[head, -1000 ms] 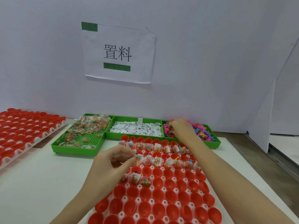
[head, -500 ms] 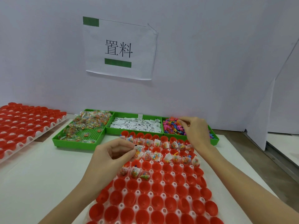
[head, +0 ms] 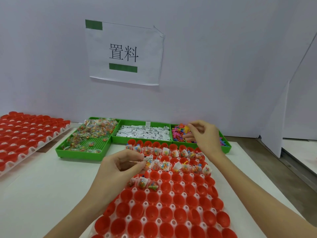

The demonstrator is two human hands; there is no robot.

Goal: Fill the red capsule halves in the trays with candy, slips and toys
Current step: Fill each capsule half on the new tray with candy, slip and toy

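I take the white plastic tray of red capsule halves in front of me as my landmark. Its two far rows and three cups of the third row hold clear candy packets, white slips and small toys; the nearer cups are bare red. Over its far left corner my left hand has thumb and fingers pressed together, pinching a white printed slip. Behind the tray stand three green plastic bins: the left one holds candy packets, the middle one white slips, the right one bright plastic toys. My right hand hovers over that bin, fingers curled, pinching a yellow toy. Left of the tray, across the white worktop, lies a second tray of red halves.
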